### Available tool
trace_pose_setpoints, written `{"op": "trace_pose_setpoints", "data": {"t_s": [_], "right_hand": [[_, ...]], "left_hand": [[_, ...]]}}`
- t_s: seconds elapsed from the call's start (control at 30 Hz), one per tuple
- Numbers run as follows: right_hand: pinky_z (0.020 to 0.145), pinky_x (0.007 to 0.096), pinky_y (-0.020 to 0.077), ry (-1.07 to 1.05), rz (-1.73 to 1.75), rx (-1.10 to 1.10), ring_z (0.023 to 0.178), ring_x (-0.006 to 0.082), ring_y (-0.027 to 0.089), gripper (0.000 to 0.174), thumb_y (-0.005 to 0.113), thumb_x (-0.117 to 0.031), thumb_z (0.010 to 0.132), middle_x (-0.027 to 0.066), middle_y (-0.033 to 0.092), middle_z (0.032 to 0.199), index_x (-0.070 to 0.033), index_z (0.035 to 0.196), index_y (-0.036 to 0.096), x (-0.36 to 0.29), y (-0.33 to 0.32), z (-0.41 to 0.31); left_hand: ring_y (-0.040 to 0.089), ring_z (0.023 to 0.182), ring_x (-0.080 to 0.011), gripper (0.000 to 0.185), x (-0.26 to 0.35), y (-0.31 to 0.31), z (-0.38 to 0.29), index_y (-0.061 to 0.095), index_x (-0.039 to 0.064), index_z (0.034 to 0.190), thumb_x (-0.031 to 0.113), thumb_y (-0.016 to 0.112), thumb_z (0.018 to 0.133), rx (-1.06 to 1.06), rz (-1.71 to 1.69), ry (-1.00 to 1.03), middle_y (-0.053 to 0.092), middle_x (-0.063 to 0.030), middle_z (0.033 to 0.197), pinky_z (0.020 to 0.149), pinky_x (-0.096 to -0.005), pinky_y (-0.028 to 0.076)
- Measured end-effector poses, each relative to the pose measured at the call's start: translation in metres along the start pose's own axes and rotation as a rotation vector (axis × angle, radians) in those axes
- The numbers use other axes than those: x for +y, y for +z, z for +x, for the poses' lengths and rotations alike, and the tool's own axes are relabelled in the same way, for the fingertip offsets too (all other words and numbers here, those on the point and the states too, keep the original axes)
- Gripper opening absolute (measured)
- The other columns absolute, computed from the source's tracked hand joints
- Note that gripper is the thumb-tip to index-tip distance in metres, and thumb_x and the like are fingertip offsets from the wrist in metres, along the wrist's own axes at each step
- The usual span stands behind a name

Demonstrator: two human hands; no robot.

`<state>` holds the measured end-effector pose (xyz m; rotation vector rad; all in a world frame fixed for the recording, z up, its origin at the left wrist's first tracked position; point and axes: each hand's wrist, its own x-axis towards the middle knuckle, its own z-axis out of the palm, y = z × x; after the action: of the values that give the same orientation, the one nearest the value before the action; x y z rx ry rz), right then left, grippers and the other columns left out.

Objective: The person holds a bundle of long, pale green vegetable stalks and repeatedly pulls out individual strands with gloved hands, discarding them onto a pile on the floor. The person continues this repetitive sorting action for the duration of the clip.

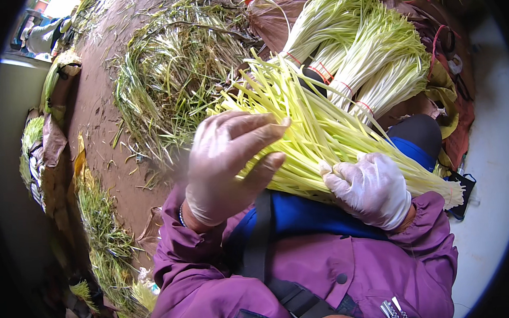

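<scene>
A large bundle of pale yellow leafy stalks, perhaps blanched chives (305, 134), lies across my lap, its leaf tips to the upper left and its cut white ends at the right. My left hand (235, 164), in a thin whitish glove, is over the bundle's leafy side with fingers apart; whether it pinches a leaf cannot be told. Gloved too, my right hand (368, 189) is closed on the near edge of the bundle's middle. Beyond it lie several bundles of the same kind (366, 62), white at the stalks and yellow-green at the tips, tied with red bands.
A big heap of loose green and dry leaf scraps (177, 76) lies on the brown earth floor (98, 111). More scraps (107, 236) run along the left. Brown sacking (273, 17) is beside the tied bundles, and a pale wall or floor surface (491, 146) stands at the right.
</scene>
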<state>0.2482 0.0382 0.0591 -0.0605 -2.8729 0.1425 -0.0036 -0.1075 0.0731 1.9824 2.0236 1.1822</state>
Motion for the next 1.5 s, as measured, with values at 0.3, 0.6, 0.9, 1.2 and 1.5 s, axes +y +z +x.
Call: {"op": "trace_pose_setpoints", "data": {"t_s": [0.3, 0.6, 0.9, 1.2, 1.5], "right_hand": [[0.070, 0.0420, 0.0484, 0.049, 0.202, -0.204, 0.074, 0.0264, 0.061, 0.055, 0.078, -0.029, 0.082, 0.0065, 0.066, 0.096, -0.011, 0.132, 0.066, 0.002, -0.018, -0.002], [0.100, 0.0427, 0.0522, 0.392, 0.448, -0.193, 0.113, 0.0378, 0.070, 0.056, 0.070, -0.036, 0.095, 0.0212, 0.072, 0.125, 0.003, 0.135, 0.064, 0.082, -0.082, -0.013], [0.111, 0.0311, 0.0457, 0.816, 1.824, -0.598, 0.129, 0.0147, 0.059, 0.065, 0.072, -0.036, 0.103, 0.0072, 0.060, 0.148, 0.000, 0.152, 0.050, 0.111, 0.034, -0.003], [0.092, 0.0392, 0.0564, 0.363, 0.844, -0.385, 0.107, 0.0386, 0.072, 0.058, 0.072, -0.022, 0.098, 0.0241, 0.072, 0.118, 0.002, 0.148, 0.055, 0.059, -0.019, 0.003], [0.068, 0.0411, 0.0492, 0.099, 0.336, -0.273, 0.077, 0.0282, 0.067, 0.069, 0.082, -0.021, 0.078, 0.0107, 0.069, 0.100, -0.004, 0.142, 0.059, 0.036, -0.015, -0.007]], "left_hand": [[0.062, 0.121, -0.0343, 0.055, 0.000, 0.084, 0.019, 0.067, 0.008, 0.136, 0.043, 0.071, 0.095, -0.368, 0.230, 0.061, 0.067, -0.0144, 0.127, 0.104, -0.0530, 0.044], [0.062, 0.096, -0.0323, 0.051, 0.014, 0.075, -0.020, 0.068, 0.009, 0.134, 0.038, 0.075, 0.093, -0.261, 0.248, -0.083, 0.064, -0.0120, 0.116, 0.086, -0.0462, 0.050], [0.062, 0.098, -0.0325, 0.056, 0.016, 0.073, -0.043, 0.065, 0.011, 0.140, 0.040, 0.074, 0.094, -0.226, 0.237, -0.138, 0.064, -0.0114, 0.119, 0.085, -0.0457, 0.051], [0.066, 0.100, -0.0325, 0.045, 0.012, 0.068, -0.048, 0.071, 0.009, 0.125, 0.032, 0.080, 0.087, -0.170, 0.128, -0.128, 0.067, -0.0109, 0.120, 0.085, -0.0452, 0.053], [0.069, 0.093, -0.0321, 0.025, 0.003, 0.057, -0.046, 0.074, 0.007, 0.107, 0.016, 0.080, 0.085, -0.076, -0.132, -0.144, 0.071, -0.0102, 0.109, 0.081, -0.0439, 0.054]]}}
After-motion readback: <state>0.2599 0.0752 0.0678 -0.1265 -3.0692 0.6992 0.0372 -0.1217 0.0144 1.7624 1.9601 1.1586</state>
